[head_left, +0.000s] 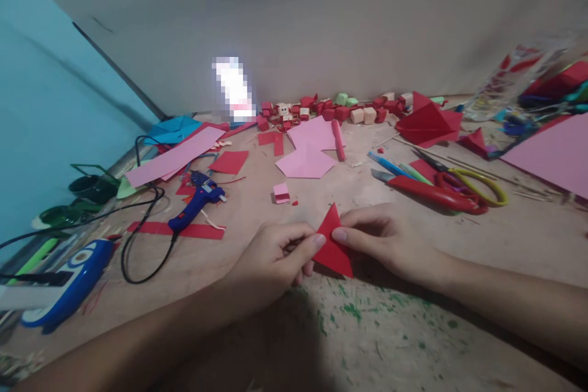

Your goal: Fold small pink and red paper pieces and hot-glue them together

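A red piece of folded paper (pixel 334 252), triangular in outline with its tip pointing up, is held just above the table between both hands. My left hand (pixel 285 254) pinches its left edge between thumb and fingers. On the other side, my right hand (pixel 383 234) grips the right edge, thumb lying on the front face. Beyond the hands sits a small pink and red paper box (pixel 281 193), with a tiny red scrap beside it. Pink paper pieces (pixel 307 160) lie further back, a rolled red strip (pixel 338 139) against them.
To the left lie a blue glue gun (pixel 195 202) with its black cord and a blue-white tape dispenser (pixel 76 285). Yellow-handled scissors (pixel 478 187) and a red cutter knife (pixel 427 192) are at right. Small paper cubes (pixel 342 113) line the wall near a lit phone (pixel 235 89).
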A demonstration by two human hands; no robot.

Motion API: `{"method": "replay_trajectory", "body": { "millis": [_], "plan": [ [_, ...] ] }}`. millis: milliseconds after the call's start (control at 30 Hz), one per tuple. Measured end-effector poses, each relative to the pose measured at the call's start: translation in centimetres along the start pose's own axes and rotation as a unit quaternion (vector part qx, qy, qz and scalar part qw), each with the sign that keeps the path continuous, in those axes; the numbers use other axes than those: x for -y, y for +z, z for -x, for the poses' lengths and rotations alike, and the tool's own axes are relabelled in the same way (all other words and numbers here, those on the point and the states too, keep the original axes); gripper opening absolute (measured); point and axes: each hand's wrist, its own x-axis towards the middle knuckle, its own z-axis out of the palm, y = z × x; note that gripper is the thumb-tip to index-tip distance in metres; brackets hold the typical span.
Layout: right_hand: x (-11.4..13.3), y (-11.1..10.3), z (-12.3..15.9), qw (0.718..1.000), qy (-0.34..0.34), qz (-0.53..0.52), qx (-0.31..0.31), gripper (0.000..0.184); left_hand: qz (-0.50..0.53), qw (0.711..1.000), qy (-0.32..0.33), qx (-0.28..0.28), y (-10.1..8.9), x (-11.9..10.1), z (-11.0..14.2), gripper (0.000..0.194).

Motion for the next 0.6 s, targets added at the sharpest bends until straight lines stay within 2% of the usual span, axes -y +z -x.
{"method": "replay_trajectory", "body": {
  "millis": [200, 333, 433, 533, 600],
  "plan": [
    [-0.42, 0.05, 0.10, 0.997, 0.031, -0.064, 0.009, 0.032, -0.150, 0.987, 0.051, 0.004, -0.20, -0.13, 0.04, 0.038],
    [-0.68, 0.03, -0.07, 0.994, 0.042, -0.096, -0.001, 0.035, -0.175, 0.983, 0.059, 0.018, -0.13, -0.18, -0.10, 0.038],
    [-0.67, -0.10, -0.42, 0.993, 0.025, -0.110, -0.039, 0.032, -0.202, 0.976, 0.075, 0.030, 0.03, 0.04, -0.12, 0.037],
    [-0.63, -0.21, -0.59, 0.989, 0.016, -0.140, -0.051, 0.030, -0.198, 0.977, 0.075, 0.009, 0.16, 0.23, -0.09, 0.038],
    [-0.61, -0.25, -0.51, 0.992, 0.016, -0.120, -0.030, 0.035, -0.164, 0.984, 0.062, -0.022, 0.13, 0.26, -0.09, 0.039]
  ]
}}
